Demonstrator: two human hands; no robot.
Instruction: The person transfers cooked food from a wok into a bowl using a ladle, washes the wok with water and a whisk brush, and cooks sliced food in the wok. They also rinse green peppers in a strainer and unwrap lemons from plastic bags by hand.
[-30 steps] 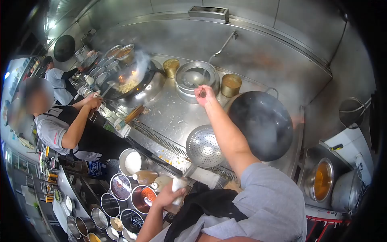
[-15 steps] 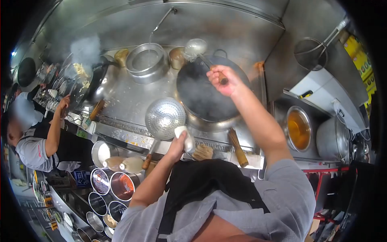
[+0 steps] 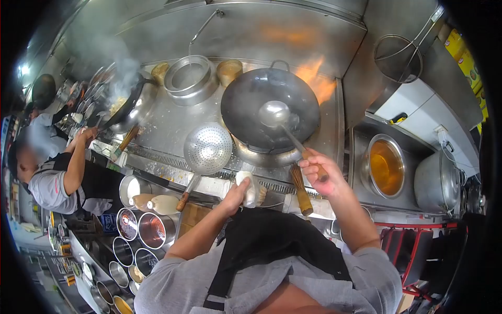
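Note:
My right hand [image 3: 323, 175] is closed around the wooden handle of a ladle [image 3: 274, 114], whose metal bowl is in or just over the dark wok [image 3: 240, 123]. Close to the wok's near side, my left hand [image 3: 234, 199] grips a folded white cloth [image 3: 251, 189]. A perforated skimmer [image 3: 208, 148] lies left of the wok, its wooden handle toward me and apart from my left hand. Below my right hand a bamboo brush [image 3: 301, 193] rests at the stove's front edge. Orange flames [image 3: 316, 81] rise behind the wok's right side.
At the right sits a metal bowl of amber liquid [image 3: 387, 166] beside a large lidded pot [image 3: 436, 180]. A steel pot [image 3: 191, 81] stands under the faucet. Several seasoning containers [image 3: 157, 228] fill the lower left. A co-worker [image 3: 57, 178] handles a steaming wok [image 3: 137, 107] at left.
My right hand has come down toward me, bringing the ladle from the wok's far side to its middle. Flames have flared up at the right, and the steam over my wok has thinned.

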